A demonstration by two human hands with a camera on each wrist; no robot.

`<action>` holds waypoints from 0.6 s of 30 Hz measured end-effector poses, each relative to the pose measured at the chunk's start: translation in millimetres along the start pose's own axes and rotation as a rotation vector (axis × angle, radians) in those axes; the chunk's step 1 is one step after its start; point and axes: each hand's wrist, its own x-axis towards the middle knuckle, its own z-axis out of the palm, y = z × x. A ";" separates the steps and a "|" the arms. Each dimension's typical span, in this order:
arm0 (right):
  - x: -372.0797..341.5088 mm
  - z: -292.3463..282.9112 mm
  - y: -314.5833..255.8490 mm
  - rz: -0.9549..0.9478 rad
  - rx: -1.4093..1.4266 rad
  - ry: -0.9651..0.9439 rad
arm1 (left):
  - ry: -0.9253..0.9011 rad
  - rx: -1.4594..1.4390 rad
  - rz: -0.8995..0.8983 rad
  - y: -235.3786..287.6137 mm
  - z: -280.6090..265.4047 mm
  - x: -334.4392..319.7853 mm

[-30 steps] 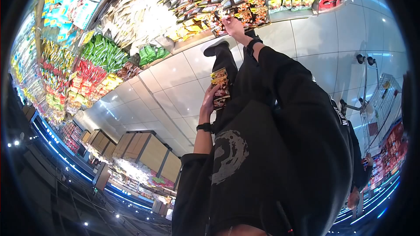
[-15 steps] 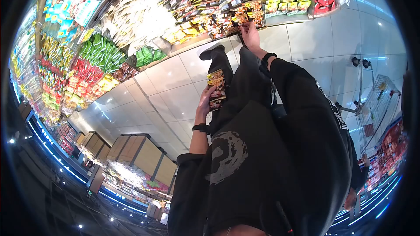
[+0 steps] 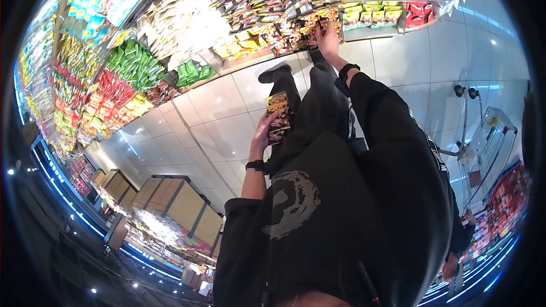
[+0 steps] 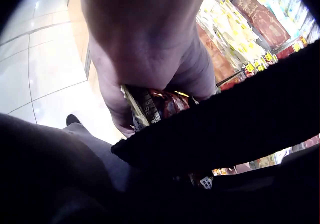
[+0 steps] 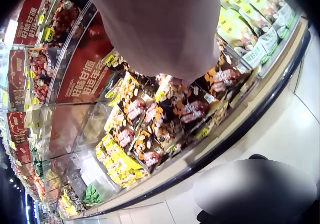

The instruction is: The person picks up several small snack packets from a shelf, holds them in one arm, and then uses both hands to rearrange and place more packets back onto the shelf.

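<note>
My left hand (image 3: 263, 128) grips a small stack of dark brown and orange snack packets (image 3: 278, 116), held in front of my legs. In the left wrist view, thumb and fingers lie on either side of the packets (image 4: 170, 103), while a black strip of cloth covers their lower part. My right hand (image 3: 328, 44) reaches down to the front row of similar brown packets (image 3: 278, 37) in the display bin. Seen from the right wrist, the back of the right hand (image 5: 160, 28) hides its fingertips over the brown packets (image 5: 145, 114); I cannot tell whether they pinch one.
Yellow packets (image 3: 242, 44) lie left of the brown ones, green-and-white packets (image 3: 372, 16) to the right. A dark-edged wooden rim (image 5: 215, 149) borders the bins. A shopping cart (image 3: 483, 148) and another person (image 3: 460, 239) are at the right. Cardboard boxes (image 3: 182, 199) stand behind left.
My right hand has shifted right along the front row of brown packets, then slightly up into it. The left hand still holds its packets, a little lower and further left in view.
</note>
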 end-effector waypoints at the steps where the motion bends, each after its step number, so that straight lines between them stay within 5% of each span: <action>1: 4.3 -6.0 -7.0 -0.034 0.024 0.012 | 0.015 0.009 0.012 1.5 4.1 -0.7; 4: 31.3 -10.6 -12.7 -0.172 -0.035 0.005 | 0.023 0.027 0.007 3.5 6.6 0.5; 8: 55.5 -8.9 -14.7 -0.074 -0.256 -0.111 | -0.009 0.000 0.020 -3.9 3.3 3.6; 18: 59.6 -16.1 -9.5 -0.308 -0.057 -0.039 | 0.013 -0.022 0.047 -15.3 -5.6 5.1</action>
